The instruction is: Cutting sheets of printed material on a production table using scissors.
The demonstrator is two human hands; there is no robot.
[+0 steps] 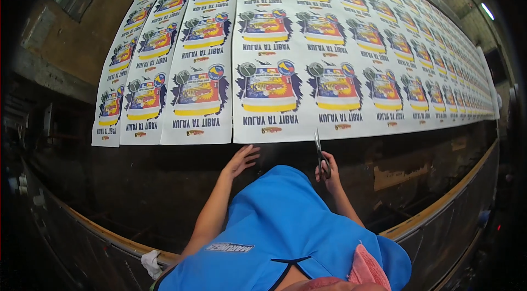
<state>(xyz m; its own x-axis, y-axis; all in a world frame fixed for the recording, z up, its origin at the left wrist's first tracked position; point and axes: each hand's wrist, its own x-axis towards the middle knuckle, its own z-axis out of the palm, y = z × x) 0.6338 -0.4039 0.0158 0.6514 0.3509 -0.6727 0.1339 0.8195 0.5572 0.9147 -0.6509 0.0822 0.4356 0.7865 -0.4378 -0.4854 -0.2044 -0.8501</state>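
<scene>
You've got a huge printed sheet (pixel 307 44) of repeated colourful labels spread over the dark table (pixel 164 181), with a separate cut strip (pixel 164 66) lying at its left. Your right hand (pixel 328 173) is clamped on the scissors (pixel 319 151), tips at the sheet's near edge. Your left hand (pixel 240 160) rests open, fingers apart, just below that edge.

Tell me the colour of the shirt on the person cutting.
Bright blue shirt, with a dark-trimmed collar; the head view shows it.

White printed sheet (pixel 307 44) with repeated red, yellow and blue emblems, dark lettering; blue shirt (pixel 280 225), dark trim; pink cloth (pixel 365 269); dark table (pixel 164 181)
</scene>
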